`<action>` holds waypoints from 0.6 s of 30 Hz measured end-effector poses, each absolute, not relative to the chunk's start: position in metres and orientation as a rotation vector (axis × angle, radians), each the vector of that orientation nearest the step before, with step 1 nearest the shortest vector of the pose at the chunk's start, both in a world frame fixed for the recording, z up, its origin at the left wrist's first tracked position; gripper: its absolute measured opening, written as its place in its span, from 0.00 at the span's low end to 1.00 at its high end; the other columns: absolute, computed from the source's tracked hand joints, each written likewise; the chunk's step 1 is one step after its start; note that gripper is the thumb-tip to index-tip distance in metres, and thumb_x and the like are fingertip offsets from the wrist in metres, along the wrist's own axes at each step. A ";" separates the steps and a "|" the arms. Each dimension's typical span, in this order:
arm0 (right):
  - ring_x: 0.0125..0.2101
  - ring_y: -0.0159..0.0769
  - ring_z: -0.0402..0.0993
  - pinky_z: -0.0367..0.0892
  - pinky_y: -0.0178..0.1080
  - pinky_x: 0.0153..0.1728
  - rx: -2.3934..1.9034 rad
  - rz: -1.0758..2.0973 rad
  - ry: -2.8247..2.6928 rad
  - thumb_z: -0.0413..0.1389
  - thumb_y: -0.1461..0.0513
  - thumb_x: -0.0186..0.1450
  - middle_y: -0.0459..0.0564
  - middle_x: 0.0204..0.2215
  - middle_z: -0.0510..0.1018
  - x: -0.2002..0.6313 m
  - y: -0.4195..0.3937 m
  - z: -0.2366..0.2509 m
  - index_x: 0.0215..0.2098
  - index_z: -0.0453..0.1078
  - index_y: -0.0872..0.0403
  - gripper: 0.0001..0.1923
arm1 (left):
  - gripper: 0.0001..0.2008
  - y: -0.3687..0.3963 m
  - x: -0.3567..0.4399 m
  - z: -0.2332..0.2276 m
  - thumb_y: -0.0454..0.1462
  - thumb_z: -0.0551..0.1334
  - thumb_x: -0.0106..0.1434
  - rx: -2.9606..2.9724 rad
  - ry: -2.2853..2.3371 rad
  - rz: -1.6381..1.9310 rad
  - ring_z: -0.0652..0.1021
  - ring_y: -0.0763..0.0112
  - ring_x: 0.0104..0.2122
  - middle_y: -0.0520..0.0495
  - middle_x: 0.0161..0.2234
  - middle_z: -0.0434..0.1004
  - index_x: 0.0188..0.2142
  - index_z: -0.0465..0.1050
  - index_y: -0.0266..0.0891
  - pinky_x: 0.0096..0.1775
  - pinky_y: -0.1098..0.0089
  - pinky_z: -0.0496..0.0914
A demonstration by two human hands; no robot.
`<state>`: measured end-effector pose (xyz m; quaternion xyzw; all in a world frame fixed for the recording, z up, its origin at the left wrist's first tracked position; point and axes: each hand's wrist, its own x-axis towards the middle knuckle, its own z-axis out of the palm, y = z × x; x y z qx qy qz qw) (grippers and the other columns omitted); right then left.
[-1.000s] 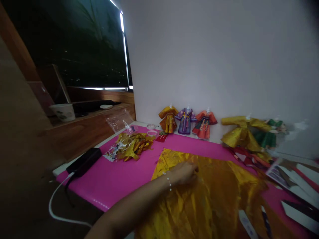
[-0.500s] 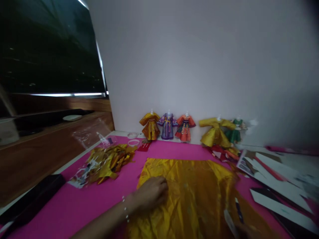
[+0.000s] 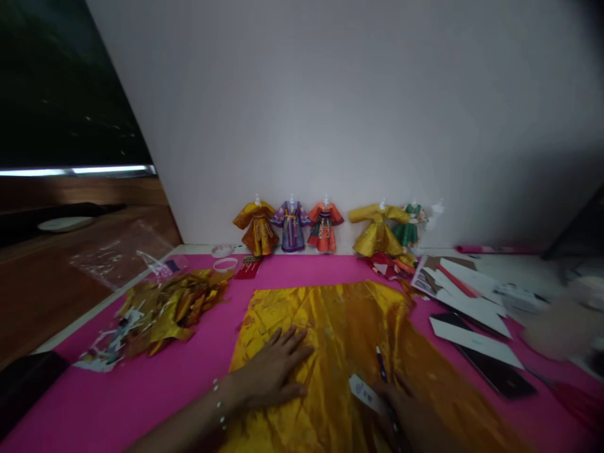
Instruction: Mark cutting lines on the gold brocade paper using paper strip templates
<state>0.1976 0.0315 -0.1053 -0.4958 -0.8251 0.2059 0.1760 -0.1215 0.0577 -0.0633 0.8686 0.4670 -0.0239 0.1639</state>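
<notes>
1. The shiny golden-yellow sheet of fabric (image 3: 349, 340) lies spread flat on the pink tabletop (image 3: 189, 377), right in front of the person, wrinkles showing all over it.
2. The left hand (image 3: 274, 371) presses down on its near left part, fingers spread flat, no pinch at all.
3. The right hand (image 3: 406, 415) sits low on the sheet's right side; it's dim there, so I can't tell its grip for sure, but a dark pen (image 3: 381, 365) and a small white slip (image 3: 365, 393) poke out by its fingers.
4. Progress-wise, I'd guess early: sheet laid out, no marks or cuts that I can see.
5. Around it: a pile of gold scraps (image 3: 165, 308) to the left, five little paper robes (image 3: 325, 226) along the wall, white pattern strips (image 3: 472, 302) to the right.
6. The print on the slip is too blurry to read.
</notes>
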 end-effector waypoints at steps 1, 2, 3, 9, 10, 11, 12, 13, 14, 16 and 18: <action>0.54 0.53 0.74 0.68 0.50 0.54 -1.419 0.606 -2.341 0.55 0.63 0.63 0.52 0.48 0.82 0.200 0.028 -0.103 0.47 0.77 0.46 0.15 | 0.41 0.058 -0.121 -0.063 0.61 0.53 0.64 2.476 1.330 -0.076 0.46 0.39 0.69 0.32 0.72 0.42 0.69 0.53 0.44 0.64 0.35 0.46; 0.55 0.52 0.73 0.68 0.49 0.54 -1.437 0.622 -2.342 0.56 0.63 0.63 0.52 0.50 0.81 0.202 0.025 -0.101 0.48 0.76 0.46 0.16 | 0.41 0.058 -0.120 -0.063 0.61 0.52 0.64 2.474 1.329 -0.083 0.45 0.40 0.69 0.32 0.72 0.42 0.69 0.52 0.43 0.64 0.35 0.46; 0.54 0.51 0.73 0.68 0.48 0.53 -1.453 0.635 -2.339 0.56 0.62 0.64 0.52 0.50 0.80 0.204 0.022 -0.099 0.49 0.75 0.46 0.16 | 0.41 0.058 -0.120 -0.063 0.61 0.52 0.65 2.473 1.331 -0.085 0.45 0.40 0.69 0.32 0.72 0.41 0.69 0.52 0.43 0.64 0.35 0.45; 0.53 0.49 0.72 0.68 0.47 0.51 -1.385 0.718 -2.289 0.54 0.63 0.65 0.52 0.46 0.81 0.210 0.009 -0.083 0.48 0.75 0.48 0.14 | 0.39 0.064 -0.118 -0.059 0.59 0.53 0.66 2.473 1.308 -0.069 0.48 0.42 0.69 0.33 0.71 0.44 0.68 0.56 0.41 0.64 0.36 0.49; 0.52 0.49 0.73 0.69 0.47 0.50 -1.387 0.724 -2.276 0.54 0.63 0.64 0.52 0.46 0.80 0.210 0.008 -0.081 0.48 0.75 0.47 0.15 | 0.38 0.066 -0.118 -0.058 0.58 0.53 0.66 2.473 1.310 -0.062 0.49 0.42 0.69 0.34 0.71 0.45 0.68 0.57 0.41 0.64 0.37 0.50; 0.50 0.48 0.74 0.70 0.46 0.48 -1.396 0.729 -2.260 0.54 0.64 0.65 0.52 0.46 0.80 0.210 0.008 -0.079 0.48 0.75 0.47 0.15 | 0.37 0.067 -0.118 -0.056 0.57 0.54 0.66 2.472 1.313 -0.057 0.50 0.43 0.69 0.34 0.71 0.46 0.67 0.58 0.41 0.64 0.37 0.51; 0.48 0.47 0.75 0.71 0.45 0.47 -1.403 0.736 -2.243 0.54 0.64 0.65 0.52 0.46 0.80 0.210 0.009 -0.078 0.48 0.75 0.46 0.15 | 0.36 0.069 -0.118 -0.055 0.56 0.55 0.66 2.472 1.315 -0.052 0.50 0.43 0.69 0.34 0.71 0.46 0.67 0.59 0.41 0.64 0.38 0.51; 0.46 0.47 0.76 0.71 0.45 0.45 -1.407 0.742 -2.227 0.54 0.64 0.65 0.52 0.46 0.80 0.210 0.010 -0.077 0.48 0.75 0.46 0.15 | 0.35 0.070 -0.117 -0.054 0.56 0.56 0.65 2.472 1.316 -0.048 0.51 0.43 0.69 0.34 0.71 0.47 0.66 0.60 0.41 0.64 0.38 0.52; 0.45 0.46 0.77 0.72 0.44 0.44 -1.411 0.749 -2.214 0.54 0.63 0.65 0.52 0.45 0.80 0.209 0.011 -0.076 0.48 0.75 0.46 0.14 | 0.35 0.072 -0.116 -0.054 0.55 0.58 0.65 2.473 1.314 -0.045 0.51 0.43 0.69 0.34 0.71 0.47 0.66 0.60 0.41 0.64 0.38 0.52; 0.43 0.47 0.77 0.72 0.44 0.43 -1.416 0.765 -2.189 0.54 0.62 0.65 0.52 0.43 0.81 0.210 0.014 -0.074 0.46 0.75 0.46 0.14 | 0.36 0.074 -0.115 -0.055 0.54 0.60 0.64 2.475 1.308 -0.037 0.51 0.43 0.69 0.35 0.71 0.47 0.66 0.60 0.42 0.64 0.38 0.52; 0.43 0.47 0.78 0.72 0.44 0.43 -1.436 0.770 -2.170 0.54 0.62 0.64 0.52 0.43 0.81 0.212 0.016 -0.073 0.46 0.76 0.46 0.14 | 0.36 0.076 -0.115 -0.058 0.53 0.60 0.63 2.478 1.297 -0.023 0.51 0.43 0.69 0.36 0.71 0.47 0.66 0.59 0.42 0.64 0.39 0.52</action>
